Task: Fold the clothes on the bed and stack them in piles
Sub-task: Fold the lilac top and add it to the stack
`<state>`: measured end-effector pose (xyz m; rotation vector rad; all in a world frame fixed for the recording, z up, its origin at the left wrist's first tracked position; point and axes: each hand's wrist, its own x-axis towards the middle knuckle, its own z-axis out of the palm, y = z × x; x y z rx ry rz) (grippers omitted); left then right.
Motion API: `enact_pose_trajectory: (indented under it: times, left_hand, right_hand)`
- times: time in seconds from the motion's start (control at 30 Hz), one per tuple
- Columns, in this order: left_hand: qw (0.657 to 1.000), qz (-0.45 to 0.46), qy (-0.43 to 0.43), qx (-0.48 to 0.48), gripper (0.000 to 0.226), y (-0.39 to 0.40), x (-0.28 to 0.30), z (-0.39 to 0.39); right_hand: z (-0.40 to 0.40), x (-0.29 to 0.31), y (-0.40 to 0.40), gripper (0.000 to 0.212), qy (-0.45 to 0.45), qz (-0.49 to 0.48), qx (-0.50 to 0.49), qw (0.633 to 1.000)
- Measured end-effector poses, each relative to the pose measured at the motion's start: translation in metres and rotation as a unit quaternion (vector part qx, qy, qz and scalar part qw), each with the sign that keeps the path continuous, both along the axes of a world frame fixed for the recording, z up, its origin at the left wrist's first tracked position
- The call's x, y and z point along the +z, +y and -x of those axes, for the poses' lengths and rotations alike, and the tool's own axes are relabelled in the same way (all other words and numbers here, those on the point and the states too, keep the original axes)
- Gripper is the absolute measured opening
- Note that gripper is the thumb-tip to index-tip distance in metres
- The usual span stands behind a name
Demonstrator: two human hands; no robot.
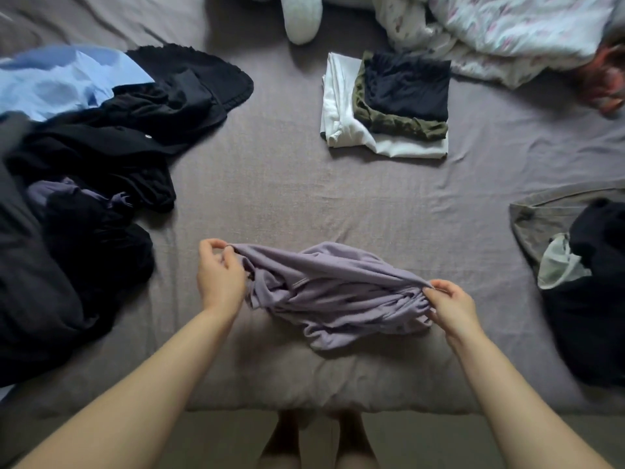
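Head view: the bed (304,184), covered by a grey-mauve sheet, fills most of the frame. A large unfolded heap of dark garments (84,184), with a light blue shirt (57,79) on its far edge, occupies the left side. At the upper right a floral duvet (514,32) is bunched. At the right edge a second dark heap (588,286) lies on a grey garment (541,228). A folded pile (389,106) sits right of upper centre: white at the bottom, olive above, navy on top.

The item in work, a lilac garment (338,292), is held at lower centre of the frame, just above the near edge of the bed, crumpled and sagging between both hands. The left hand (220,279) pinches one end of its upper edge between thumb and fingertips; the right hand (449,306) pinches the opposite end, fingers curled round bunched cloth.

The current step is judged to be opening out the garment before folding. For a clean result, the two grip points should be confirmed as matching corners or seams; this cannot be told from the frame. The cloth should be drawn taut, shaken out, and laid flat on the bare sheet in the centre. Creases should be smoothed before the first fold. The fold size should be matched to the existing pile.
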<state>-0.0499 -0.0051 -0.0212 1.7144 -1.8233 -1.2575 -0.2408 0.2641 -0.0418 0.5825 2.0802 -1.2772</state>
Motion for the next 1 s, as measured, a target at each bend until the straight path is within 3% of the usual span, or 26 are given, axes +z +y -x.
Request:
enact_pose_trajectory:
  times: [0.07, 0.2, 0.27, 0.33, 0.4, 0.5, 0.57, 0.6, 0.67, 0.77, 0.9, 0.93, 1.0]
  left_hand:
    - [0.998, 0.039, -0.037, -0.021, 0.004, -0.017, -0.005, -0.010]
    - [0.996, 0.014, -0.080, -0.032, 0.013, -0.019, -0.021, -0.014]
    - [0.987, 0.074, -0.116, -0.084, 0.018, 0.002, -0.028, -0.011]
    - [0.967, 0.092, -0.107, -0.212, 0.009, 0.029, -0.030, -0.004]
    - [0.926, 0.026, -0.134, -0.351, 0.012, 0.055, -0.035, 0.003]
    - [0.869, -0.021, -0.220, -0.442, 0.053, 0.076, -0.053, 0.016]
    - [0.857, -0.002, -0.276, -0.436, 0.068, 0.074, -0.062, 0.028]
    - [0.845, 0.011, -0.311, -0.435, 0.072, 0.069, -0.065, 0.035]
    - [0.826, 0.043, -0.358, -0.433, 0.064, 0.056, -0.070, 0.044]
    - [0.869, 0.112, -0.319, -0.361, 0.028, 0.033, -0.065, 0.051]
    - [0.933, 0.078, -0.182, -0.301, 0.021, 0.007, -0.045, 0.059]
    - [0.925, 0.080, -0.166, -0.331, 0.020, 0.007, -0.039, 0.061]
    - [0.877, 0.081, -0.168, -0.442, 0.019, 0.019, -0.034, 0.059]
  right_hand:
    - [0.008, -0.003, -0.004, 0.012, 0.041, -0.045, 0.047, 0.997]
    - [0.006, -0.014, -0.028, 0.014, 0.116, -0.144, 0.207, 0.961]
    - [-0.005, -0.017, -0.044, 0.009, 0.226, -0.161, 0.297, 0.914]
    - [-0.018, -0.019, -0.058, 0.001, 0.319, -0.157, 0.389, 0.850]
    - [-0.030, -0.018, -0.069, 0.007, 0.300, -0.158, 0.486, 0.805]
    - [-0.038, -0.028, -0.070, 0.025, 0.237, -0.247, 0.592, 0.730]
    - [-0.037, -0.035, -0.057, 0.031, 0.228, -0.293, 0.610, 0.700]
    - [-0.035, -0.038, -0.049, 0.023, 0.247, -0.301, 0.607, 0.692]
    - [-0.033, -0.037, -0.032, 0.015, 0.302, -0.292, 0.598, 0.683]
    - [-0.032, -0.029, -0.005, 0.019, 0.396, -0.256, 0.582, 0.663]
    - [-0.035, -0.013, 0.029, 0.013, 0.486, -0.232, 0.548, 0.640]
    - [-0.037, -0.011, 0.036, 0.013, 0.495, -0.231, 0.544, 0.637]
    - [-0.044, -0.010, 0.046, 0.012, 0.483, -0.231, 0.562, 0.631]
